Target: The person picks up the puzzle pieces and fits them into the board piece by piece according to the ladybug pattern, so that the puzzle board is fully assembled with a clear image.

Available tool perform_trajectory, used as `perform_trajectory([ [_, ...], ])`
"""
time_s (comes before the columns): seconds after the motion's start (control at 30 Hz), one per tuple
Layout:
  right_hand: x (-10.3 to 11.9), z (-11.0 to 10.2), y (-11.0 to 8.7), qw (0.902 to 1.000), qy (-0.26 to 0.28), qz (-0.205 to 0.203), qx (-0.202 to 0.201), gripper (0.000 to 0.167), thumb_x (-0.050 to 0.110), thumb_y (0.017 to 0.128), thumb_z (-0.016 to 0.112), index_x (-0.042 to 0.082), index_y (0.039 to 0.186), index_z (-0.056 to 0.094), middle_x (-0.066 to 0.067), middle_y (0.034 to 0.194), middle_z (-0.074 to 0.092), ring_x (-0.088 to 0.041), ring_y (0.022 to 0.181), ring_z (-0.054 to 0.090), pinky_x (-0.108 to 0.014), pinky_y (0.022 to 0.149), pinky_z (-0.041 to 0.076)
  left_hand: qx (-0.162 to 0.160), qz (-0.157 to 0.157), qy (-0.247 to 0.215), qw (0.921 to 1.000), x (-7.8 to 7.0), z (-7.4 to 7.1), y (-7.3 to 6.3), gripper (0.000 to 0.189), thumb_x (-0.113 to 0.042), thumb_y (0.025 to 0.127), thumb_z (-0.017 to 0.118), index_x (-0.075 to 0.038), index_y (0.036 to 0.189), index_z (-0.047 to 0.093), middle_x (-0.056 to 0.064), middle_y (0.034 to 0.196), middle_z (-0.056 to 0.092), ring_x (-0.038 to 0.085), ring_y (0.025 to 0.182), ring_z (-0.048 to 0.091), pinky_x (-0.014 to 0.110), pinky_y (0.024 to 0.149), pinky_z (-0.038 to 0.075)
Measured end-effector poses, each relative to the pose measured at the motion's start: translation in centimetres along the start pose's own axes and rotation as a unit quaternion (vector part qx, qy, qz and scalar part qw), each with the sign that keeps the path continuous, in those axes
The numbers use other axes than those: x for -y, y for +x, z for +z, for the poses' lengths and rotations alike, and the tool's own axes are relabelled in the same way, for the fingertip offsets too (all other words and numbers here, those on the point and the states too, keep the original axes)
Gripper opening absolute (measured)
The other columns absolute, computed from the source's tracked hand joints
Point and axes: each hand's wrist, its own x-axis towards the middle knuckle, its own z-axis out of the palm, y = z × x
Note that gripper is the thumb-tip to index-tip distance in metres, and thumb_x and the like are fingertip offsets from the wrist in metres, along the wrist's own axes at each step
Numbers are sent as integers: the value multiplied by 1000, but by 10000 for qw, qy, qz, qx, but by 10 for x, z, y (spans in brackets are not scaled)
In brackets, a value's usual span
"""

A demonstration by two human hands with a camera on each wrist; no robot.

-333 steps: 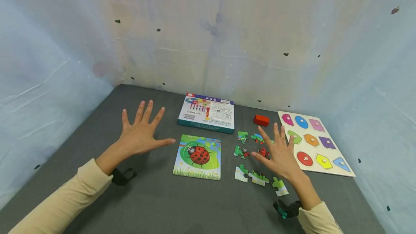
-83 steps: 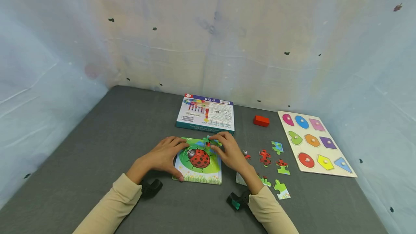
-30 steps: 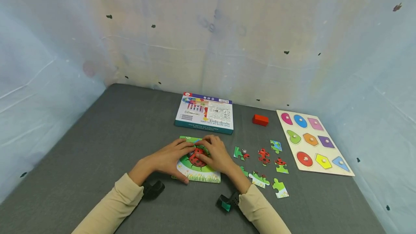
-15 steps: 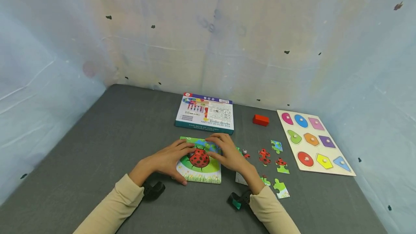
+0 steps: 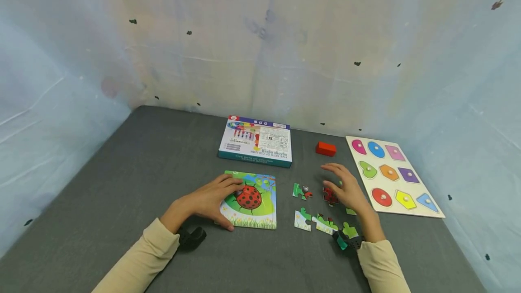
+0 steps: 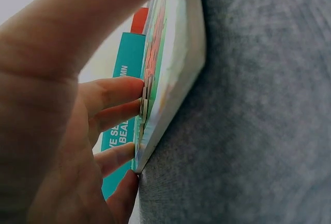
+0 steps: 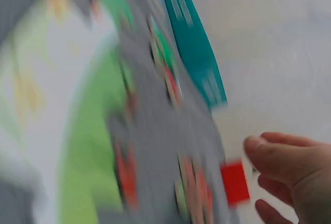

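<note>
Ladybug board (image 5: 255, 211) lay flat, mid-table, picture up, on the dark grey tabletop (image 5: 163, 148). Art: red body with black spots on a rounded green patch, blue sky and green leaves at far right, white band with grass and small flowers along the near edge. Bug's head partly hidden by fingertips. Left wrist view showed a pale, thick side edge, thin layered edges on top.

Left hand (image 5: 208, 199) sat on the board's left side, fingers apart, tips resting on the top face, thumb at the near edge. Right hand (image 5: 348, 191) was raised around the loose pieces, fingers loosely bent, thumb apart from them, nothing held. Right wrist view was blurred.

Loose pieces lay right of the board: green head piece (image 5: 299, 191) with grey and red bug parts; white-and-green corner piece (image 5: 301, 221) beside the grass piece (image 5: 324, 225), white below, green above; red spotted piece (image 5: 329, 197), partly behind the right hand; green piece (image 5: 349, 229), partly behind the black wrist mount (image 5: 341, 240).

White-and-teal box (image 5: 255, 143) stood just beyond the board. Red block (image 5: 325, 149) right of it, knobbed shape board (image 5: 393, 185) far right.
</note>
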Motion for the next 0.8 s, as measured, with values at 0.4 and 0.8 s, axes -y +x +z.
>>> perform_trajectory([
  [0.4,-48,-22,-35,9952,124,725,645,46,-1,87,60,-10,130,46,-33,134,40,-50,123,34,-65,95,26,77,-1,-46,10000,0,-1,-1,101,-58,63,78,-8,142,39,11,147,33,37,137,19,55,105,26],
  [0.8,-56,-17,-37,9958,11,696,589,39,-7,86,60,-9,123,53,-30,126,46,-47,117,39,-65,94,27,-2,-83,237,9997,-2,1,1,102,-64,64,74,-15,145,35,8,145,35,36,135,24,55,103,30],
])
